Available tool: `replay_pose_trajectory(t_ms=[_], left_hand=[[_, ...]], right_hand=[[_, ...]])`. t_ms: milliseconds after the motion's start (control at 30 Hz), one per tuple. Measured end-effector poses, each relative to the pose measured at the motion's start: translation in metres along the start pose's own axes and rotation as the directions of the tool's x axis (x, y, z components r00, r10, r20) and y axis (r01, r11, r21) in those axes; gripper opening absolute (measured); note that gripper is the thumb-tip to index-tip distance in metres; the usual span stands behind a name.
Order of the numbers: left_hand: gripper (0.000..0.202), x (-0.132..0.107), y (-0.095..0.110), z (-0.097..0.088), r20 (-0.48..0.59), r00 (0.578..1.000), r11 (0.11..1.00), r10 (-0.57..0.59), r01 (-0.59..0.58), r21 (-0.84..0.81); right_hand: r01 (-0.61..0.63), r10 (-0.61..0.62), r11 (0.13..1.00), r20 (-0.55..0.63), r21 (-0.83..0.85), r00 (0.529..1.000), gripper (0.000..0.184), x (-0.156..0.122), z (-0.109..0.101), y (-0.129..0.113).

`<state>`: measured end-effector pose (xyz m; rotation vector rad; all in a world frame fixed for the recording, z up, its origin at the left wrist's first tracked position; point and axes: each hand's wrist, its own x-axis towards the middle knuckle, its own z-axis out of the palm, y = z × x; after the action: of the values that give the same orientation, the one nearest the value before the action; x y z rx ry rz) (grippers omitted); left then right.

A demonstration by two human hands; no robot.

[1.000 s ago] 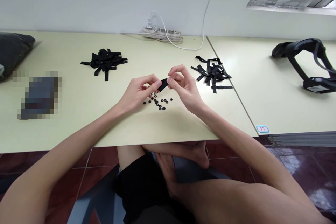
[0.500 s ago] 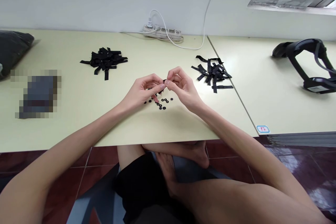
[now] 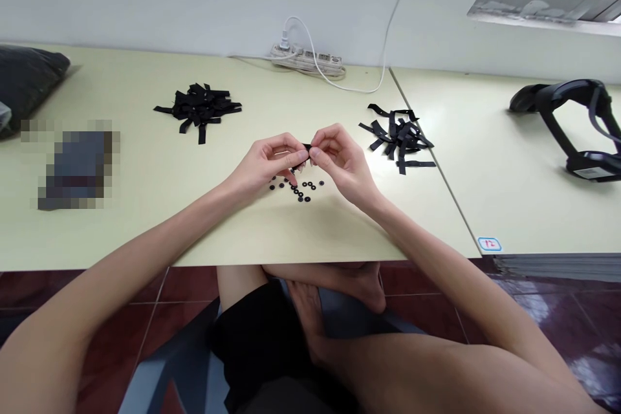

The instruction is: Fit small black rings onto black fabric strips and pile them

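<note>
Between my fingertips is a short black fabric strip (image 3: 307, 148), mostly hidden by the fingers. My left hand (image 3: 274, 158) pinches one side of it with thumb and forefinger, the other fingers curled beneath. From the other side my right hand (image 3: 339, 158) pinches it too, thumb tip close to the left thumb. Whether a small disc is held with the strip I cannot tell. On the table just below the hands lie several small round black snap buttons (image 3: 307, 199), some with a hole or ring in the middle.
A heap of black strips (image 3: 201, 107) lies to the left, a looser pile of strips (image 3: 400, 136) to the right. Farther back is a power strip (image 3: 308, 60) with a white cable. A dark bag (image 3: 29, 87), a blurred-out item (image 3: 77, 168) and a black headset (image 3: 557, 116) also lie on the tables.
The view has shifted slightly, so the tabletop items appear a little farther right. Both hands keep their pinch on the strip, and slightly more of it shows between the fingertips.
</note>
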<state>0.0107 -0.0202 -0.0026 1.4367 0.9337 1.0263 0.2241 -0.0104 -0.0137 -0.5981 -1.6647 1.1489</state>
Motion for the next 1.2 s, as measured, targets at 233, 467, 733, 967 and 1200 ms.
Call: replay_pose_trajectory(t_ms=[233,467,733,967,1200], left_hand=[[0.044,-0.001,0.002,0.000,0.009,1.000,1.000,0.001,0.000,-0.026],[0.044,-0.002,0.004,0.002,0.012,1.000,1.000,0.003,-0.002,-0.020],[0.048,-0.002,0.002,0.003,0.004,1.000,1.000,-0.001,0.001,0.005],[0.048,0.001,0.003,0.001,0.015,0.999,0.999,0.035,-0.035,0.017],[0.044,0.004,-0.006,-0.003,0.045,0.998,0.995,0.033,-0.038,0.095]], right_hand=[[0.012,-0.012,1.000,0.038,0.003,0.999,0.021,-0.001,-0.001,0.001],[-0.013,0.014,1.000,0.031,-0.023,0.999,0.022,-0.003,-0.001,0.003],[-0.022,0.024,0.999,0.039,-0.035,0.999,0.021,-0.003,0.000,0.004],[-0.008,0.007,0.998,-0.009,-0.067,1.000,0.021,0.000,-0.002,0.001],[-0.058,0.049,0.978,-0.052,-0.200,0.997,0.017,0.002,-0.004,0.010]])
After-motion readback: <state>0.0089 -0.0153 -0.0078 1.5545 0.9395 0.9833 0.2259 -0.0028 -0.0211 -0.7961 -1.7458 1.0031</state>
